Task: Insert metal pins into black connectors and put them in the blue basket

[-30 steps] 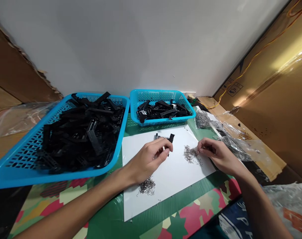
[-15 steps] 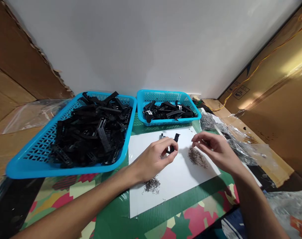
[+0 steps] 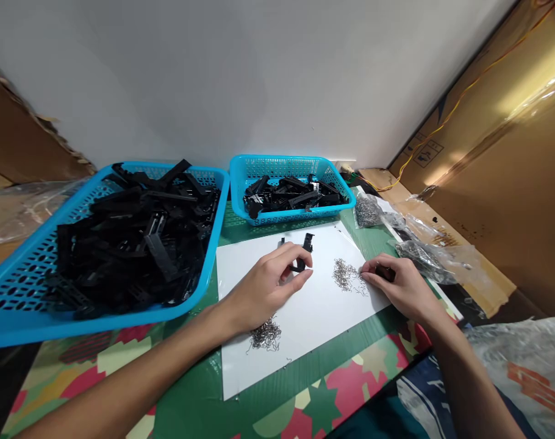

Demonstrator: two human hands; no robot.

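My left hand [image 3: 275,283] is closed around a black plastic part [image 3: 307,242], whose upper end sticks up past the fingers. Much of that part is hidden by the hand. Beneath the left wrist lies a pile of small bent metal wires [image 3: 264,335]. My right hand [image 3: 399,283] has thumb and forefinger pinched together at the right edge of a second pile of wires [image 3: 344,274]. Something dark shows inside its curled fingers; what the fingertips hold is too small to make out. Both piles rest on a white sheet [image 3: 314,329].
A large blue basket [image 3: 213,256] heaped with black plastic parts [image 3: 140,238] stands left. Behind the sheet is a smaller blue basket [image 3: 286,160] with similar parts. Clear bags of metal pieces [image 3: 368,210] lie at the right. A cardboard box [image 3: 501,158] borders the right side.
My right hand has moved down beside the right wire pile, its fingertips now at the pile's edge. The left hand keeps its hold on the black part. The view has shifted slightly.
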